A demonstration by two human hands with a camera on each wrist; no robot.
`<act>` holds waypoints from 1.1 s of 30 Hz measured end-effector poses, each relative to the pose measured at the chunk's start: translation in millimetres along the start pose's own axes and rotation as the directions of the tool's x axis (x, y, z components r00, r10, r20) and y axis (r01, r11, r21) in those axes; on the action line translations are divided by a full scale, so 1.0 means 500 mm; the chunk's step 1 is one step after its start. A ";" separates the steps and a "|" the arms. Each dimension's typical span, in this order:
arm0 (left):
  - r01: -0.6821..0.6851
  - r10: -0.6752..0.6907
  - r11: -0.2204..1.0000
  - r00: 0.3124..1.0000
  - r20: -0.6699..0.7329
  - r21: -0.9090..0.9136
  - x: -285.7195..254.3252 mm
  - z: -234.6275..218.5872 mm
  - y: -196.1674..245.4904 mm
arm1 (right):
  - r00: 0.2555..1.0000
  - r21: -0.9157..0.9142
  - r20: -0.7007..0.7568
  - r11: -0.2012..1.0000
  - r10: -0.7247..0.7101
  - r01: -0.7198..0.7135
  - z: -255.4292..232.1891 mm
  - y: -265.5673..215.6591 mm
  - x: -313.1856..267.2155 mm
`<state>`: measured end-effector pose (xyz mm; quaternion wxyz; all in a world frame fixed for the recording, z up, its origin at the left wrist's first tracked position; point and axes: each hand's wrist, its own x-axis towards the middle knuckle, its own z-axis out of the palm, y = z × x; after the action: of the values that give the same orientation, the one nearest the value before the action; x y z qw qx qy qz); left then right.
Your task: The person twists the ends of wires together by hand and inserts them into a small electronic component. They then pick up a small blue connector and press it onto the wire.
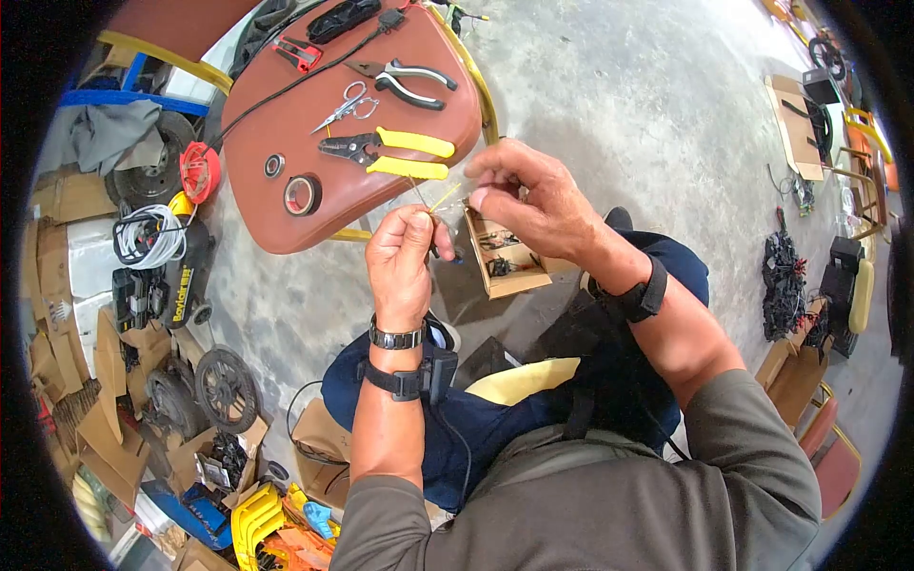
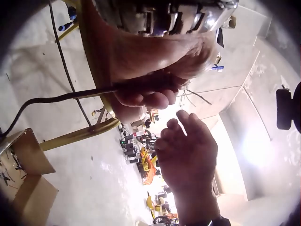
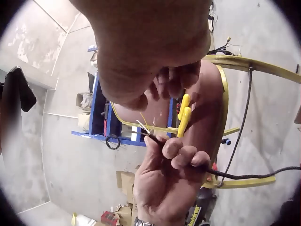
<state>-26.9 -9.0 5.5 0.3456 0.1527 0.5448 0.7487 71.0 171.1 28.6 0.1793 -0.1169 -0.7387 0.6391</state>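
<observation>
My left hand [image 1: 400,257] pinches a black cable [image 3: 240,177] near its end, between thumb and curled fingers. From that end several thin wires [image 3: 147,125] fan out, among them yellow and white ones. My right hand [image 1: 538,200] hovers just beside the wire ends, its fingers loosely bent with nothing visible between them. Under and beyond the hands is a brown padded chair seat [image 1: 252,124]. On it lie yellow-handled wire strippers [image 1: 411,141], folding scissors [image 1: 354,103], black-and-white pliers [image 1: 409,84], a roll of tape [image 1: 314,195] and a smaller ring [image 1: 274,166].
An open cardboard box [image 1: 522,285] with small parts sits on the floor below the hands. Wheels [image 1: 227,388], cartons [image 1: 112,438] and yellow plastic parts [image 1: 257,519] crowd the left side. A black cable [image 1: 295,84] crosses the seat.
</observation>
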 end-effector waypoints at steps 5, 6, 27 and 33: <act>-0.013 0.013 1.000 1.000 -0.014 0.017 -0.002 0.004 -0.002 | 0.956 0.200 0.264 0.962 0.129 -0.185 -0.001 -0.011 -0.001; -0.014 0.014 1.000 1.000 -0.021 0.018 -0.003 0.004 -0.002 | 0.925 0.243 0.340 0.934 0.171 -0.262 -0.002 -0.019 -0.001; 0.098 -0.093 0.993 0.993 0.073 -0.068 -0.008 0.001 -0.002 | 0.987 -0.160 0.162 0.987 0.013 0.013 0.016 0.006 0.007; 0.052 -0.045 0.993 0.997 0.067 -0.103 -0.005 0.002 -0.002 | 0.982 0.010 0.132 0.991 0.134 -0.137 0.017 0.019 0.009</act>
<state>-23.9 -9.9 5.2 0.3886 0.1451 0.4968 0.7623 62.7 166.7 18.7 0.0878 -0.1232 -0.7330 0.6632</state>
